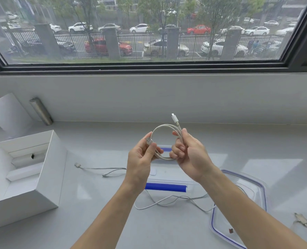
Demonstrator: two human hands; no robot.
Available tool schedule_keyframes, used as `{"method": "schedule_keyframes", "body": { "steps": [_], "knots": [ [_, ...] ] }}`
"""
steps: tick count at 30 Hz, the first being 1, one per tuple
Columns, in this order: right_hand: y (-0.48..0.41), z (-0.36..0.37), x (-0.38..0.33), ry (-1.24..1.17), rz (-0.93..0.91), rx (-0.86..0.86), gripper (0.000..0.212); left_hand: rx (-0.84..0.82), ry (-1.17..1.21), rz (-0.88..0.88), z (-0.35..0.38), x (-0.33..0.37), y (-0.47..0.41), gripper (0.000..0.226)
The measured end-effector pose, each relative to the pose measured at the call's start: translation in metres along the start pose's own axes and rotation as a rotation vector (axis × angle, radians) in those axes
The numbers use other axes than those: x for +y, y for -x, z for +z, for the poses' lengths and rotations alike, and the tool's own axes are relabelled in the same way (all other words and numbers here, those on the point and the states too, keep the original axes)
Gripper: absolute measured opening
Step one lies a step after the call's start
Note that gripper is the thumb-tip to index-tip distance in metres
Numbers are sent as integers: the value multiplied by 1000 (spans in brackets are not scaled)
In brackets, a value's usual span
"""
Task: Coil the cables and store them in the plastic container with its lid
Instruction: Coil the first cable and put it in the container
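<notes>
White braided cable (162, 141), wound into a round loop, sat between my hands above the clear plastic container (169, 178) on the pale grey desk (95, 221). My left hand (142, 159) pinched the flat USB plug (149, 141) against the loop; my right hand (190, 155) was closed on the loop's far side, the slim connector (174, 119) sticking up past my fingers. Coiling looked nearly done; next I judged the loop needed lowering into the container without springing open. Two thin cables lay loose: one (102, 170) left of the container, another (167, 200) just in front of it. Its blue-edged transparent lid (262, 187) rested to the container's right, a white cardboard box (47, 177) well to its left.
</notes>
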State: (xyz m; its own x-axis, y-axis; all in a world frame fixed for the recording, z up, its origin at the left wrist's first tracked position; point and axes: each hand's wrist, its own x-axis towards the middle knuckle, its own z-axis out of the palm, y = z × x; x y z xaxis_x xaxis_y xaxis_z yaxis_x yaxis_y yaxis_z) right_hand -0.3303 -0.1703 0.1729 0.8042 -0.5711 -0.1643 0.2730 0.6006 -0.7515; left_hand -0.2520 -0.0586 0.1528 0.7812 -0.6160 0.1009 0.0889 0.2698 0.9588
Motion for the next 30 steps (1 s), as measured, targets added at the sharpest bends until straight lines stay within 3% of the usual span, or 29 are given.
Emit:
{"method": "schedule_keyframes", "body": {
  "steps": [4,8,13,18,25,28,30],
  "knots": [
    [-1,-5,-5,152,-16,-32,16,-4,-109,42,3,0,0,34],
    [-1,-9,-10,299,-46,16,25,-1,-180,96,5,4,0,33],
    [0,-13,-13,252,-24,42,30,17,-186,129,8,6,0,33],
    [-1,-22,-20,86,179,-32,31,23,-146,125,9,8,0,31],
    [-7,-32,-17,117,255,-4,22,9,-167,108,13,8,-1,31],
    [-8,-36,-18,173,282,-59,23,8,-170,102,14,9,-1,29],
    [-9,-39,-18,88,301,-125,26,14,-170,97,15,10,-1,29]
  ]
}}
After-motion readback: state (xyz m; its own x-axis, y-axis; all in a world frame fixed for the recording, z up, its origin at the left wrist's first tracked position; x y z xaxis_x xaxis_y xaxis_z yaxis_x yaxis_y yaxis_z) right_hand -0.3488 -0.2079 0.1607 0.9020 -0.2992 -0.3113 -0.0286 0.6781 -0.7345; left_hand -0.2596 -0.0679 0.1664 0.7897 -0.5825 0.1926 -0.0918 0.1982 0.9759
